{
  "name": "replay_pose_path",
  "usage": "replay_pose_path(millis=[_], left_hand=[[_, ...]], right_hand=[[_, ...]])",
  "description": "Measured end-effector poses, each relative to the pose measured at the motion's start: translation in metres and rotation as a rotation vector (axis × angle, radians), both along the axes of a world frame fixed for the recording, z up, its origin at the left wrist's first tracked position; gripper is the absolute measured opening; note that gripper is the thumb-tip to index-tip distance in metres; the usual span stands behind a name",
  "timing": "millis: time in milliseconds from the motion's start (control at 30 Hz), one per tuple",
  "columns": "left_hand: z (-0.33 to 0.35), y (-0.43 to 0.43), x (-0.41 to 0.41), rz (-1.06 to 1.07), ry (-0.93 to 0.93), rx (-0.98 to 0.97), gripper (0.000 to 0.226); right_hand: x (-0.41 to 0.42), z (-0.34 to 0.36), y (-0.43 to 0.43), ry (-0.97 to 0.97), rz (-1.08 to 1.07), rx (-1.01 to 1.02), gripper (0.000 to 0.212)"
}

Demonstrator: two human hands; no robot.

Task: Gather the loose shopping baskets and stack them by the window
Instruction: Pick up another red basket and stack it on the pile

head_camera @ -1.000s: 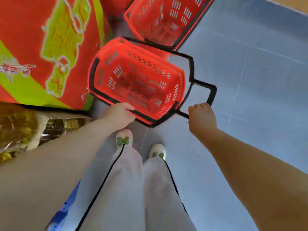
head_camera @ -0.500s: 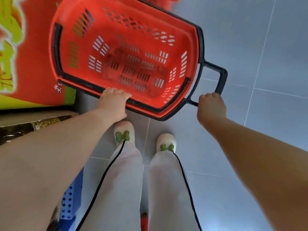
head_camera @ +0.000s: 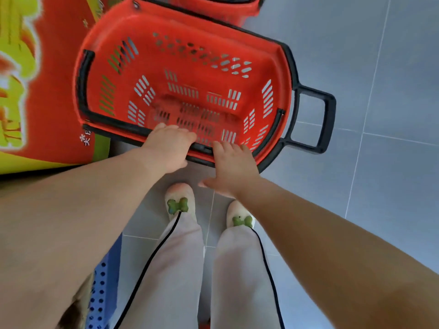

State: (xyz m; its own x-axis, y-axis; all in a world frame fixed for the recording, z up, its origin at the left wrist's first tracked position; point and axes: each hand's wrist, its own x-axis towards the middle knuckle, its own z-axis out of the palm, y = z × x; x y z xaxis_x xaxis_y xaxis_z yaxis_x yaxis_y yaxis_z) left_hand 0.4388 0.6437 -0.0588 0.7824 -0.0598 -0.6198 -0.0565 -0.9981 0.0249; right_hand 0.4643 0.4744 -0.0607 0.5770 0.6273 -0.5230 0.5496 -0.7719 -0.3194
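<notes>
A red shopping basket (head_camera: 180,67) with black trim is held tilted in front of me, its open top facing me. My left hand (head_camera: 166,148) grips the near rim, fingers over the black edge. My right hand (head_camera: 231,167) is beside it on the same rim, with the fingers hooked over the edge and the thumb spread out below. The basket's black pull handle (head_camera: 329,119) sticks out to the right, free of both hands. A second red basket (head_camera: 213,8) shows at the top edge, just behind the first.
A large red and yellow printed box (head_camera: 47,91) stands close on the left, touching or nearly touching the basket. A blue perforated crate (head_camera: 104,281) sits at my lower left. Grey floor tiles (head_camera: 392,186) extend to the right. My feet are directly under the basket's near edge.
My right hand let go of the black pull handle and moved left onto the near rim. The basket has come closer and fills more of the view.
</notes>
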Motion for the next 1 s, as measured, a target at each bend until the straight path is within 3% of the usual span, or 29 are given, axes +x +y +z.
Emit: replay_pose_path(millis=[133,267,367,500,567,633,733,867,900,1000], left_hand=[[0.016,0.004,0.012,-0.026,0.019,-0.055,0.041],[0.027,0.011,0.006,0.166,-0.109,-0.159,0.057],[0.041,0.020,-0.013,0.563,-0.287,-0.195,0.092],[0.070,0.027,-0.026,1.412,-0.299,-0.299,0.123],[0.087,0.030,-0.026,1.796,-0.189,-0.454,0.118],[0.111,0.031,-0.026,2.029,-0.044,-0.706,0.098],[0.161,0.026,-0.031,2.117,0.012,-0.995,0.072],[0.233,0.024,-0.034,2.188,-0.134,-1.223,0.027],[0.251,0.026,-0.033,2.211,-0.181,-1.278,0.024],[0.303,0.031,-0.026,2.210,-0.333,-1.363,0.050]], right_hand=[[0.008,-0.001,0.020,-0.171,0.007,-0.019,0.033],[0.015,0.002,0.025,-0.218,-0.036,-0.011,0.024],[0.015,0.011,0.026,-0.274,-0.023,-0.021,0.023],[0.010,0.048,0.015,-0.287,0.004,-0.041,0.021],[0.008,0.076,0.005,-0.306,0.026,-0.065,0.018],[0.007,0.109,-0.004,-0.342,0.045,-0.076,0.017],[0.001,0.169,-0.013,-0.400,0.042,-0.044,0.016],[-0.009,0.245,-0.011,-0.452,0.023,0.026,0.017],[-0.013,0.261,-0.010,-0.459,0.014,0.051,0.018],[-0.014,0.304,-0.004,-0.453,-0.023,0.076,0.020]])
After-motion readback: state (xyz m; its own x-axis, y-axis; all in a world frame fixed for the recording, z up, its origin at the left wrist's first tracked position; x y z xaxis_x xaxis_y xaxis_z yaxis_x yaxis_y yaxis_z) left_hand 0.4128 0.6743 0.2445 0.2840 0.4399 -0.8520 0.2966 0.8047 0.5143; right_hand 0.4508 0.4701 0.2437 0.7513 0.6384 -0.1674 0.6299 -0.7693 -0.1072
